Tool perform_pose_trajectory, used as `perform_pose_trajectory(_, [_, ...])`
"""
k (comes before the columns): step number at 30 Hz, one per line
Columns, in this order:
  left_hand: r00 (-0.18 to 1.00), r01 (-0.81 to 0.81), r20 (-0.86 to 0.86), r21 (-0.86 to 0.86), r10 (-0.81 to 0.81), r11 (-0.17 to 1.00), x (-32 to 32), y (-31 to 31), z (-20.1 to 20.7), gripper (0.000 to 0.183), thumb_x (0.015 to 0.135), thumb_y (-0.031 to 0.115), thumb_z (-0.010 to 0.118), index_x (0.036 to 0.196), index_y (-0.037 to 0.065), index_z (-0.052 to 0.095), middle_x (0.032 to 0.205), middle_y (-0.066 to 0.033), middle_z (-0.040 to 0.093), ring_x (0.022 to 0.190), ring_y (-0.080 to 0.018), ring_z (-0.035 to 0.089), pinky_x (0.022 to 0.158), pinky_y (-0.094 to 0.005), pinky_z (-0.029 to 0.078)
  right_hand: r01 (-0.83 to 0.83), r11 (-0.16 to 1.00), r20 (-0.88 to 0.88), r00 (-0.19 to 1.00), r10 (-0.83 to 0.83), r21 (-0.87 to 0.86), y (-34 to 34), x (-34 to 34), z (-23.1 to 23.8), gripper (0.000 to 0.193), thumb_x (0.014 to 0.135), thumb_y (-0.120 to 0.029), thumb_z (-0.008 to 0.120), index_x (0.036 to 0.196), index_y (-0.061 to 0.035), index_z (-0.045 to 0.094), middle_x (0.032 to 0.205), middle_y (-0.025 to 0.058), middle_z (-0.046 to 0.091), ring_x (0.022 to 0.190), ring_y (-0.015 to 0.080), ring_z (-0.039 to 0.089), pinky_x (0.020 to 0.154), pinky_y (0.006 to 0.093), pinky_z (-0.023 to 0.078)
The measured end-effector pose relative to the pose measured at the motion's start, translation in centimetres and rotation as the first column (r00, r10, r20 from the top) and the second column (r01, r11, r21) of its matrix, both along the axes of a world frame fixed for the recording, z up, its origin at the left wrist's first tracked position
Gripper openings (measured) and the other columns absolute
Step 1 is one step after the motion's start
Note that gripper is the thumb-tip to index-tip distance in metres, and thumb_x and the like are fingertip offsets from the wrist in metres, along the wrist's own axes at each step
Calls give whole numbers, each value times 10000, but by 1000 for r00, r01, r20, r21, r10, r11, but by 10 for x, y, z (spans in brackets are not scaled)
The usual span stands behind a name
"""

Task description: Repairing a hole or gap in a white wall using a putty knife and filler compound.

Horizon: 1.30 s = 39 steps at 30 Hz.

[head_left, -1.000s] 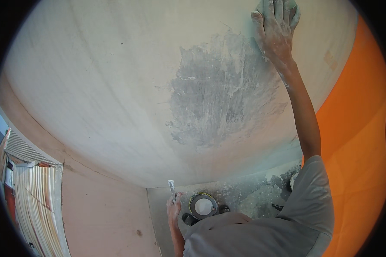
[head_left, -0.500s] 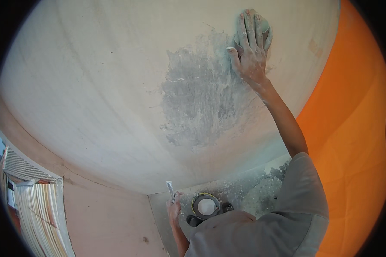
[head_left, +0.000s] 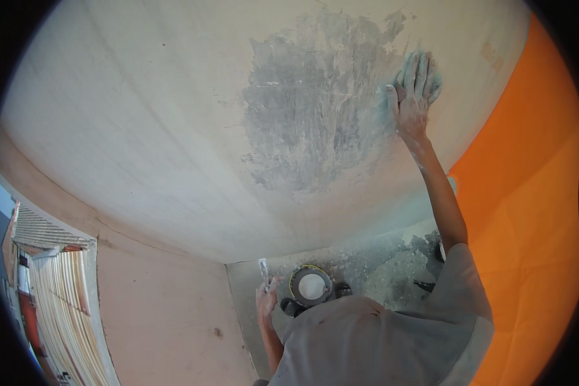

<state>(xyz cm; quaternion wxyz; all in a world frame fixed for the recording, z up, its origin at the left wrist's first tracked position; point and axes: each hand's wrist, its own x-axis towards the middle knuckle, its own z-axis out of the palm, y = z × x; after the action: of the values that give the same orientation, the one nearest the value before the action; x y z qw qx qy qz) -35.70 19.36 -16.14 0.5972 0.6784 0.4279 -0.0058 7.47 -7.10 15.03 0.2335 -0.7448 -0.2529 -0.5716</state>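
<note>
Pressed flat against the pale wall point(head_left: 154, 141), my right hand point(head_left: 412, 112) has its fingers stretched over a dusty, greyish-green sheet point(head_left: 436, 80) that looks like sandpaper. Most of the sheet is hidden under the palm and fingers. Left of that hand spreads a rough dark-grey patch point(head_left: 309, 96) with scraped, ragged edges. Low down, my left hand point(head_left: 266, 302) is closed round a putty knife point(head_left: 264, 269), its whitish blade pointing up. A round dark bucket point(head_left: 294, 273) holding something white point(head_left: 311, 287) stands on the floor to the right of the left hand.
An orange sheet point(head_left: 527, 225) hangs along the right side. Dark footwear point(head_left: 291, 307) shows beside the bucket on the spattered grey floor point(head_left: 392, 270). To the left, a pinkish wall point(head_left: 167, 309) adjoins an opening with a striped curtain point(head_left: 64, 302).
My right hand has moved down and right along the wall with the sheet, baring the patch's upper right edge. The view has shifted slightly. My left hand still holds the putty knife.
</note>
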Motion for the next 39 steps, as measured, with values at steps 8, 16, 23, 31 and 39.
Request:
perform_pose_trajectory(8, [1000, 7, -7, -1, -7, 1000, -5, -20, -5, 372, 1031, 446, 582, 1110, 136, 771, 509, 84, 366, 408, -47, 356, 382, -259, 234, -120, 952, -39, 993, 114, -280, 52, -16, -59, 649, 1040, -396, 476, 1627, -183, 300, 1705, 99, 213, 1568, 361, 155, 1232, 598, 23])
perform_pose_trajectory(16, [993, 113, 14, 232, -120, 966, -19, -14, -28, 380, 1033, 458, 562, 1117, 153, 773, 516, 83, 359, 409, -47, 358, 387, -268, 242, -516, 454, -486, 853, 192, -727, 61, -90, -303, 781, 923, -447, 598, 1606, -180, 329, 1648, -64, 345, 1500, 134, 311, 1272, 379, 169])
perform_pose_trajectory(23, [999, -26, -21, 79, 27, 997, -28, -21, -26, 349, 1023, 432, 594, 1099, 165, 805, 539, 63, 387, 462, -58, 378, 441, -297, 289, -254, 607, -183, 967, 177, -753, 32, -40, -188, 720, 961, -478, 546, 1601, -212, 353, 1662, -108, 308, 1524, 132, 271, 1289, 431, 128])
perform_pose_trajectory(31, [993, 96, 46, 228, -109, 969, -21, -13, -37, 402, 1040, 446, 546, 1102, 128, 783, 519, 79, 346, 439, -49, 333, 427, -294, 240, -12, 995, 165, 986, -4, 95, 6, -29, 117, 641, 1097, -505, 246, 1610, -126, 313, 1676, 136, 255, 1544, 478, 76, 1195, 666, -82])
perform_pose_trajectory(39, [991, -35, 132, 190, 10, 981, -44, 2, -39, 398, 1050, 425, 531, 1094, 124, 788, 520, 76, 354, 441, -48, 331, 430, -297, 238, -88, 994, 236, 966, 103, -71, 50, -19, 150, 743, 1071, -616, 154, 1616, -133, 303, 1673, 121, 278, 1566, 443, -11, 1187, 655, -140])
